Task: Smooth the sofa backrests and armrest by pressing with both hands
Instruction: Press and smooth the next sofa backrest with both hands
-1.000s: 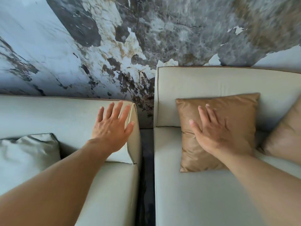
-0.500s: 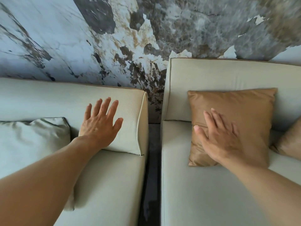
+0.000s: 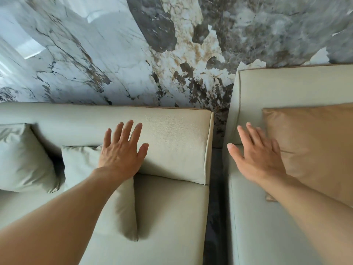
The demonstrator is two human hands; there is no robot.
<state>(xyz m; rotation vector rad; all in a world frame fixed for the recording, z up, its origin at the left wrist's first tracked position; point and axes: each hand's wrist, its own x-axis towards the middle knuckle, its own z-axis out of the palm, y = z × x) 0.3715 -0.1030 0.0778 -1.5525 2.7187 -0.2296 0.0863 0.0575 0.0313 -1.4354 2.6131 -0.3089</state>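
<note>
Two cream leather sofa sections stand side by side against a marbled wall. My left hand (image 3: 122,150) lies flat, fingers spread, on the left sofa's backrest (image 3: 172,138), near its lower edge and beside a pale cushion (image 3: 84,169). My right hand (image 3: 256,155) is flat with fingers apart at the left edge of a tan cushion (image 3: 313,142), low on the right sofa's backrest (image 3: 286,87). Neither hand holds anything.
A dark gap (image 3: 215,188) separates the two sofa sections. A second pale cushion (image 3: 21,157) leans at the far left. The left seat (image 3: 172,217) and right seat (image 3: 254,226) extend toward me. The marbled wall (image 3: 133,54) rises behind.
Both hands have slid left: the left hand from the backrest's right end toward the pale cushion, the right hand from the tan cushion's middle to its left edge. The view has shifted left.
</note>
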